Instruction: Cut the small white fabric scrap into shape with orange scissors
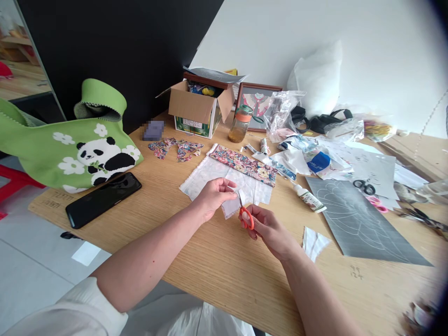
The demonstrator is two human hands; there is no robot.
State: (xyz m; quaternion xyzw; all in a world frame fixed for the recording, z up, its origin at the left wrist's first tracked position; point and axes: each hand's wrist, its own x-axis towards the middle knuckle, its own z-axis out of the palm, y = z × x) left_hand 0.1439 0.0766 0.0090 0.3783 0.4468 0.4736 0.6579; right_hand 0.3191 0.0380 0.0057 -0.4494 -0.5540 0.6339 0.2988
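Note:
My left hand (215, 196) pinches a small pale piece of fabric (231, 208) between thumb and fingers. In my right hand (266, 226) is a pair of scissors (248, 218) with orange handles, its blades up against that piece's right edge. Just beyond both hands lies a larger floral cloth (245, 164), partly folded so its pale reverse side shows toward me. Several cut floral pieces (189, 150) rest farther back on the left. A loose pale scrap (315, 243) lies to the right of my right forearm.
On the left are a black phone (104, 199) and a green panda bag (105, 154). Behind stand an open cardboard box (196, 109) and a glass jar (240, 123). To the right lie a glue bottle (310, 198), a dark patterned sheet (360, 224) and black-handled scissors (364, 186).

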